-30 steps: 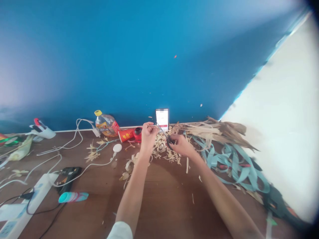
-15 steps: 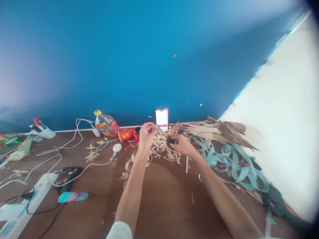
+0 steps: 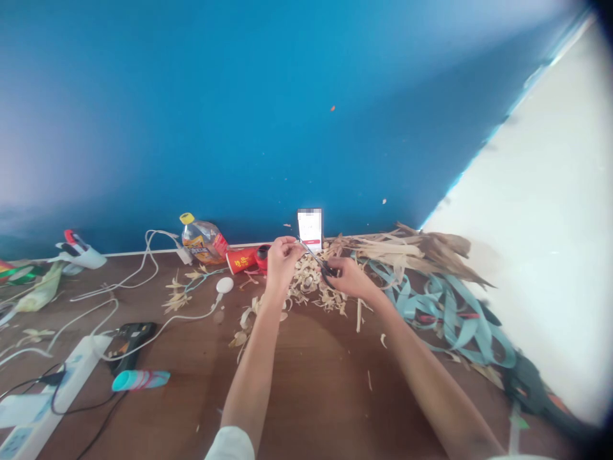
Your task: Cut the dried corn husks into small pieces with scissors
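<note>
Head view shows me the right hand [image 3: 349, 276] holding black-handled scissors [image 3: 326, 269], left hand [image 3: 281, 263] pinching what looks like a pale sliver [image 3: 299, 246]; likely trimming, calling for steady closing.

Scissors [image 3: 327, 269] in the right hand [image 3: 348, 276] — pale shavings [image 3: 306, 284] beneath, lit phone [image 3: 310, 230] behind.
</note>
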Motion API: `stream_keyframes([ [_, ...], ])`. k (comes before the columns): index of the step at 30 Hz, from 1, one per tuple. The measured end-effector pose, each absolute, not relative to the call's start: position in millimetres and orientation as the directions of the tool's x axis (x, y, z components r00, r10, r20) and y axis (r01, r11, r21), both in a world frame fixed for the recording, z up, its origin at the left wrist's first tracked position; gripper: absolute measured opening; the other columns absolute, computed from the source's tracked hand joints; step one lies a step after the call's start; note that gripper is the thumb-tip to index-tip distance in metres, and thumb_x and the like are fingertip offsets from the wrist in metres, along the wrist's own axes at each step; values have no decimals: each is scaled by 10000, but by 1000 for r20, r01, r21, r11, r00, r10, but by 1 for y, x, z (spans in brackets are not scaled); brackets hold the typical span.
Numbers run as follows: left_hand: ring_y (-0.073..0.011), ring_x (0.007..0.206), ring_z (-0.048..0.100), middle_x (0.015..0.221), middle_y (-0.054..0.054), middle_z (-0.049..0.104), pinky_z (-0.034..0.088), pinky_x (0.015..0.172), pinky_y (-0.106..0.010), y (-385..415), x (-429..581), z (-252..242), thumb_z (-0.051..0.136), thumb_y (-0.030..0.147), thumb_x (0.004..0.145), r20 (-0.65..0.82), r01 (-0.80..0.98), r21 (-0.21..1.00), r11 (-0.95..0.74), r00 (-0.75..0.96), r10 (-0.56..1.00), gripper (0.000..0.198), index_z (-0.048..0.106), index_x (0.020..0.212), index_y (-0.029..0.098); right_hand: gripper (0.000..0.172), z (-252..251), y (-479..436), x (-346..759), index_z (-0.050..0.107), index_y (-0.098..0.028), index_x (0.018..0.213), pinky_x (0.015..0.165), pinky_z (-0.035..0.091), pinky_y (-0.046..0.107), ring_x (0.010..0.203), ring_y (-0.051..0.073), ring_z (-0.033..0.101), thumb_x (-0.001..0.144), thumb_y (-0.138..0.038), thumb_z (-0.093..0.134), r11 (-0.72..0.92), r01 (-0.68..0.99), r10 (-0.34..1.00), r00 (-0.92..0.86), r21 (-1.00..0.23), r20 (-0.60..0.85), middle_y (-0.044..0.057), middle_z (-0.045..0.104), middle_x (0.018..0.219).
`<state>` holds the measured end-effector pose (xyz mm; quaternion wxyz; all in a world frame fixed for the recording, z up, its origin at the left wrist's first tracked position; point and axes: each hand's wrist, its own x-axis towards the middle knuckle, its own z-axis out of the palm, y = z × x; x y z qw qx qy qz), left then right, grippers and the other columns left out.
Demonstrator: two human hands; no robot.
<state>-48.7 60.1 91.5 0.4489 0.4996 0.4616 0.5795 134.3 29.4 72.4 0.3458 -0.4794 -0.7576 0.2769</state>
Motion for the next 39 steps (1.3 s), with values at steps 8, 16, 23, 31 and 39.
stream_keyframes([
  [8, -174, 769, 648, 814, -67, 675, 492, 710, -287, 58, -54, 96, 691, 294, 713, 161, -25, 987, -162, -45, 986, 300, 577, 952, 152, 165, 71, 30, 138, 532, -159, 596, 533, 284, 231, 571, 103, 428, 745, -228, 536, 404, 528, 907, -336, -747, 253, -15, 506, 596],
  [16, -174, 736, 640, 815, -75, 690, 469, 682, -284, 60, -66, 96, 687, 276, 713, 146, 78, 986, -149, 43, 988, 291, 600, 962, 154, 196, 65, 32, 143, 519, -160, 574, 536, 284, 237, 562, 100, 403, 754, -235, 539, 415, 542, 894, -393, -730, 217, -17, 499, 582],
  [23, -168, 717, 632, 820, -66, 697, 457, 655, -273, 55, -73, 106, 676, 312, 721, 122, 136, 981, -139, 121, 985, 327, 607, 998, 153, 249, 69, 33, 149, 481, -159, 536, 530, 279, 240, 542, 94, 387, 767, -237, 535, 419, 536, 883, -427, -733, 192, -20, 477, 546],
  [31, -166, 778, 639, 858, -66, 698, 464, 712, -272, 58, -66, 103, 660, 333, 746, 182, 109, 975, -192, 96, 979, 327, 586, 1014, 160, 199, 68, 34, 146, 592, -146, 642, 551, 329, 233, 608, 118, 461, 791, -265, 540, 381, 502, 909, -355, -777, 217, 9, 558, 647],
  [39, -156, 770, 635, 840, -59, 679, 479, 704, -266, 58, -62, 101, 671, 319, 733, 183, 41, 982, -183, 11, 983, 298, 590, 971, 158, 155, 69, 35, 148, 662, -130, 734, 569, 340, 231, 633, 123, 474, 761, -246, 563, 394, 532, 906, -364, -750, 217, 10, 565, 679],
])
